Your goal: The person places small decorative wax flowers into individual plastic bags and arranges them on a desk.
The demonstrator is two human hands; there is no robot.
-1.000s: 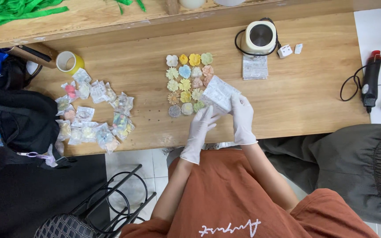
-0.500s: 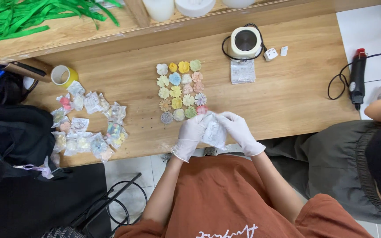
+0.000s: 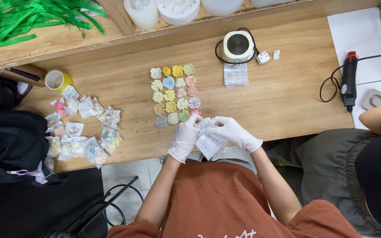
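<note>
A: What is held by the hands?

B: A small clear plastic packet point(image 3: 209, 142) is gripped between the left hand point(image 3: 186, 137) and the right hand point(image 3: 233, 132), both in white gloves; the fingers are closed on its upper edge. The packet is held just over the near edge of the light wooden desk point(image 3: 287, 97), above the lap. Whether anything is inside it cannot be told.

A: How far along is the work judged to be?

B: Roughly midway, it is judged. A grid of small pastel flower-shaped pieces point(image 3: 175, 94) is laid out loose on the desk just beyond the hands, so those are taken as not yet bagged. A heap of filled clear packets point(image 3: 82, 128) is gathered well to the left, and is taken as finished.

A: What else is seen further out?

B: A small cream round melting pot point(image 3: 237, 45) with a black cord is set behind the grid, with a flat clear packet point(image 3: 236, 75) in front of it. A yellow tape roll point(image 3: 58, 80) is seen far left, a black-and-red heat gun point(image 3: 348, 81) far right.

A: Is room left for moving?

B: Bare desk is left between grid and heap, and to the right of the hands. The right side is bounded by another person's arm point(image 3: 380, 120); the left edge is crowded by a black bag point(image 3: 9, 145).
</note>
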